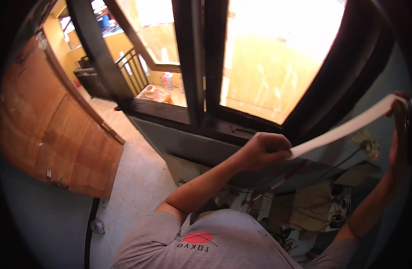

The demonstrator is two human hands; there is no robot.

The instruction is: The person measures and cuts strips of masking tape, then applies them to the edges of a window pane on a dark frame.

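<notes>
A long white strip (340, 134), which looks like tape or paper, is stretched taut between my two hands and slants upward to the right. My left hand (269, 150) is closed, pinching its lower end just below the window sill. At the far right rim, my right hand (397, 117) grips the upper end; its fingers are partly dark, and whether a roll is in them I cannot tell. Directly behind the strip are the dark window frame (304, 112) and the grey-blue wall.
A dark-framed window (259, 62) with one sash (165, 67) swung ajar stands in front. To the left is a brown wooden door (58, 121) beside a tiled floor (138, 179). A socket with a cable (371, 148) is on the right wall, above cardboard and clutter (313, 206).
</notes>
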